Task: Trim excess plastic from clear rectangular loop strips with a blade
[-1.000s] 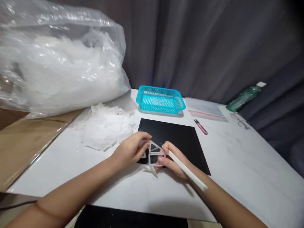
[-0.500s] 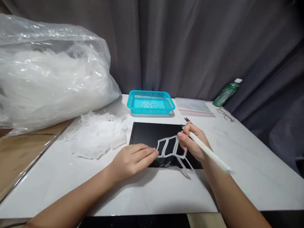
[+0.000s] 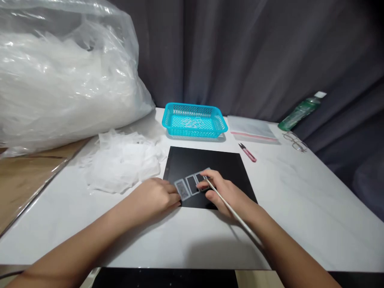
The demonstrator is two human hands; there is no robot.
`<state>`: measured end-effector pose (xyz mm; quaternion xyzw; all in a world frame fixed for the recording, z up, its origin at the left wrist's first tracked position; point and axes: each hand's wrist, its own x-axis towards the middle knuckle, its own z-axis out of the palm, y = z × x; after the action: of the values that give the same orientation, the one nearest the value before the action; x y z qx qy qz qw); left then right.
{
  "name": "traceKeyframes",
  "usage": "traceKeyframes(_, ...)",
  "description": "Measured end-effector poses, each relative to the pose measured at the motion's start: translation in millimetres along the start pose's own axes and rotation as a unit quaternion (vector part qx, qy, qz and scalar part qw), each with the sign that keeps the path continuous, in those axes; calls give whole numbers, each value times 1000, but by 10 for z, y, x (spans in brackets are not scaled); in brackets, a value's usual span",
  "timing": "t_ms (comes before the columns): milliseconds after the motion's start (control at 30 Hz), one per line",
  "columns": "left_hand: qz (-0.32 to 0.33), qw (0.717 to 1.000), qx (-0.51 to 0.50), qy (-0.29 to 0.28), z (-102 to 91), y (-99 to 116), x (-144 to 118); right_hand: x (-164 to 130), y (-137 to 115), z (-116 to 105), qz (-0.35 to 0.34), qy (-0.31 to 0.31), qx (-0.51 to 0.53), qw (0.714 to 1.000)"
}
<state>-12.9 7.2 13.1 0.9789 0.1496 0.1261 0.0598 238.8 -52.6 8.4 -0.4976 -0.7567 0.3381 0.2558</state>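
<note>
A translucent whitish strip with rectangular openings (image 3: 192, 185) lies slanted on the black mat (image 3: 207, 158). My left hand (image 3: 159, 194) is closed at the strip's left end, its fingertips bent over the edge there. Over the strip's right part is my right hand (image 3: 226, 192), fingers bent and touching it. A slim white pen-like tool (image 3: 232, 211) is held in that hand, its shaft slanting back toward the wrist. My right fingers hide part of the strip and the tool's tip. The strip's leftmost section looks greyer and filled.
Left of the mat spreads a pile of thin white sheets (image 3: 123, 162), below a big clear plastic bag (image 3: 69, 84). Behind stands a turquoise basket (image 3: 196, 133) with small whitish pieces inside. To the right are pink thread snips (image 3: 248, 153), a clear zip bag (image 3: 253, 130), glasses (image 3: 295, 142) and a green bottle (image 3: 301, 114).
My right hand has moved left and down with the tool. The strip, raised and bent with trailing bands before, now lies flatter. The snips now show fully; the camera view has shifted a little.
</note>
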Motion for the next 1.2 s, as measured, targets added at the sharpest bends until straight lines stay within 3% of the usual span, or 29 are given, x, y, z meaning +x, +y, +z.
traceKeyframes(100, -30, 997, -3, -72, -69, -58, -71, 43, -31, 28, 20, 10, 130, 991)
traceKeyframes(267, -70, 986, -25, -150, -98, -1, -164, 356, -92, 0, 141, -99, 215, 961)
traceKeyframes(400, -53, 988, -5, -143, -84, 32, -196, 535, -44, 107, 159, -108, 231, 954)
traceKeyframes(567, -55, 986, 43, -149, -68, 29, -192, 510, 55, 225, 125, -83, 204, 967)
traceKeyframes(833, -61, 983, 54, -163, 9, 19, -176, 537, 72, 158, 118, -158, 172, 965)
traceKeyframes(1200, -59, 986, 35, -151, -1, 17, -152, 525, 60, 160, 121, -174, 172, 962)
